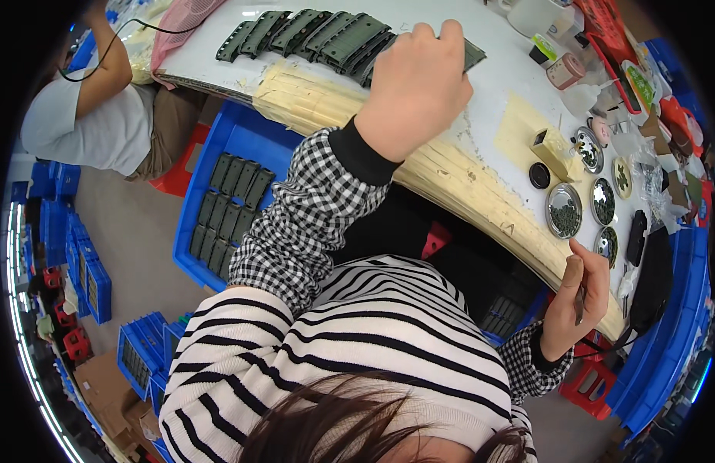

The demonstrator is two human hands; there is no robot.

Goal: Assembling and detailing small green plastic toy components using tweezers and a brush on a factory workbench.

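Several dark green slotted plastic parts (344,40) lie side by side in a curved row on the white tabletop. Over the right end of that row is my left hand (419,89), fingers bent and closed on a dark green plastic part (473,55) whose end shows beyond the knuckles. The hand hides the rest of it. At the table's near right edge, my right hand (580,297) is closed around a thin grey metal tool (580,305), mostly hidden by the fingers. Just beyond that hand stands a round metal dish (563,210) of small dark pieces.
Padded cream wrapping (481,181) covers the table's front edge. More small dishes (603,201), a yellow block (556,154) and a pink-labelled jar (566,71) stand right. A blue bin (189,231) of dark parts sits below left. Another person (111,116) sits at the left.
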